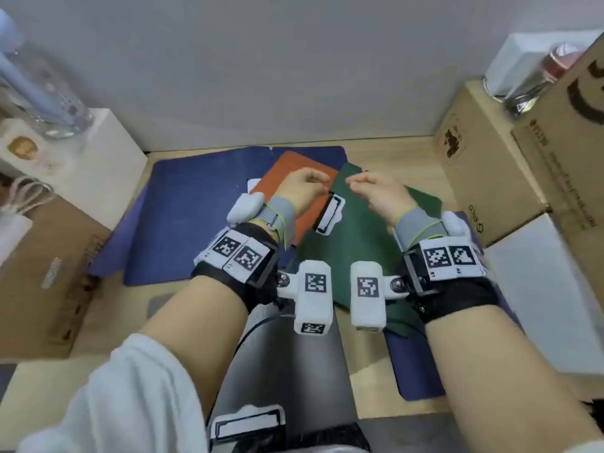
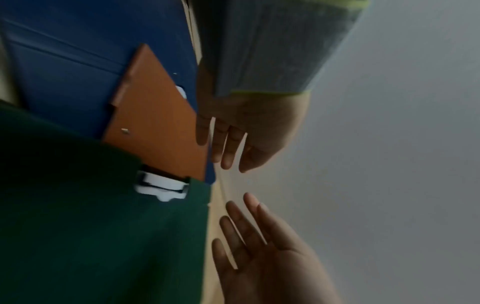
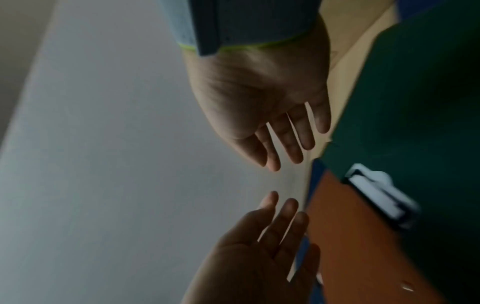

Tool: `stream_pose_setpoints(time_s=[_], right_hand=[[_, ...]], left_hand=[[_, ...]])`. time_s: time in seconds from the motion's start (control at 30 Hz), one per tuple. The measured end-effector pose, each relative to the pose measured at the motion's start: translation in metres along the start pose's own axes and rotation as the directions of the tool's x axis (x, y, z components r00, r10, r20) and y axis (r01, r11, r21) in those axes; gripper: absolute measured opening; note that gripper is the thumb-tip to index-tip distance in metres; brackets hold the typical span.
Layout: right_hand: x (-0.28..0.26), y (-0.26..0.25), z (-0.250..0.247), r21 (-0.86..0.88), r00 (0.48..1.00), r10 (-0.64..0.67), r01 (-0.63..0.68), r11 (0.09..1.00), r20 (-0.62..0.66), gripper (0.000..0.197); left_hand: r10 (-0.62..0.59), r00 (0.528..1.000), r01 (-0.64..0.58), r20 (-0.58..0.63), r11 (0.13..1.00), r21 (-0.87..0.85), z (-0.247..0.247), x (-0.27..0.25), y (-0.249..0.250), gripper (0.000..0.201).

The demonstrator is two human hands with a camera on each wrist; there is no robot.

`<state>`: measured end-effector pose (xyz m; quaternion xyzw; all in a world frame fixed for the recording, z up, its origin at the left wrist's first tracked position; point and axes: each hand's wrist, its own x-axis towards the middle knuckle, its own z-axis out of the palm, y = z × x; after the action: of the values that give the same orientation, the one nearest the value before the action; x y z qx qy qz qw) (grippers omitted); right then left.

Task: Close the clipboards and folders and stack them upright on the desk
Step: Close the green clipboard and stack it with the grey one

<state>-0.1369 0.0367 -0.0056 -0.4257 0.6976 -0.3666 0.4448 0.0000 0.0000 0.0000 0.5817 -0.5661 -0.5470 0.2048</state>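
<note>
A blue folder [image 1: 196,217] lies open and flat on the wooden desk [image 1: 376,152]. An orange clipboard [image 1: 287,171] rests on it. A dark green folder [image 1: 356,250] overlaps the orange one, and a white clip [image 1: 330,214] shows at their junction. My left hand [image 1: 310,183] hovers over the orange clipboard and my right hand [image 1: 364,186] over the green folder. Their fingertips face each other with a small gap between them. Both hands have relaxed, spread fingers [image 2: 228,156] [image 3: 296,148] and hold nothing. A grey clipboard [image 1: 294,364] with a white clip [image 1: 248,423] lies near me.
Cardboard boxes [image 1: 483,178] stand stacked at the right, with a white box [image 1: 539,289] in front of them. At the left are a white box [image 1: 98,165], a clear bottle [image 1: 42,93] and a brown box [image 1: 49,273]. A grey wall [image 1: 294,76] closes the desk's far side.
</note>
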Motion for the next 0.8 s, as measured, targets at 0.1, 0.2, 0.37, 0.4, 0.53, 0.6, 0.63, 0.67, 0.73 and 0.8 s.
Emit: stream_pose_setpoints(time_s=[0.1, 0.2, 0.37, 0.4, 0.53, 0.6, 0.63, 0.67, 0.73, 0.8], right_hand=[[0.004, 0.045, 0.011, -0.1, 0.991, 0.133, -0.131, 0.986, 0.015, 0.039], [-0.001, 0.079, 0.023, -0.327, 0.958, 0.284, -0.253, 0.91, 0.048, 0.055], [-0.012, 0.104, 0.031, -0.428, 0.96, 0.276, -0.229, 0.874, 0.05, 0.062], [-0.014, 0.103, 0.032, -0.421, 0.965, 0.26, -0.22, 0.88, 0.039, 0.062], [-0.015, 0.1, 0.028, -0.327, 0.978, 0.204, -0.179, 0.928, 0.044, 0.06], [-0.016, 0.098, 0.03, -0.283, 0.984, 0.166, -0.142, 0.949, 0.063, 0.058], [-0.017, 0.097, 0.031, -0.263, 0.985, 0.155, -0.13, 0.956, 0.074, 0.057], [-0.017, 0.096, 0.034, -0.239, 0.987, 0.141, -0.119, 0.964, 0.079, 0.056], [-0.02, 0.093, 0.04, -0.167, 0.989, 0.119, -0.103, 0.981, 0.087, 0.056], [-0.024, 0.09, 0.045, -0.106, 0.99, 0.087, -0.075, 0.992, 0.11, 0.056]], left_hand=[[-0.131, 0.991, 0.132, -0.022, 0.959, 0.25, 0.019, 0.014, -0.038, 0.047], [-0.236, 0.97, 0.242, -0.055, 0.931, 0.272, 0.022, 0.018, -0.065, 0.049], [-0.281, 0.959, 0.283, -0.039, 0.955, 0.085, 0.022, 0.029, -0.085, 0.056], [-0.291, 0.956, 0.292, -0.024, 0.956, 0.038, 0.022, 0.034, -0.089, 0.063], [-0.312, 0.948, 0.316, 0.058, 0.944, -0.091, 0.015, 0.026, -0.075, 0.035], [-0.303, 0.945, 0.318, 0.123, 0.94, -0.126, 0.012, 0.022, -0.074, 0.005], [-0.294, 0.946, 0.312, 0.139, 0.941, -0.132, 0.011, 0.02, -0.075, 0.01], [-0.283, 0.948, 0.303, 0.147, 0.943, -0.136, 0.01, 0.017, -0.076, 0.01], [-0.249, 0.958, 0.274, 0.145, 0.943, -0.188, 0.007, 0.01, -0.077, 0.011], [-0.216, 0.97, 0.24, 0.115, 0.931, -0.274, 0.001, 0.003, -0.081, 0.015]])
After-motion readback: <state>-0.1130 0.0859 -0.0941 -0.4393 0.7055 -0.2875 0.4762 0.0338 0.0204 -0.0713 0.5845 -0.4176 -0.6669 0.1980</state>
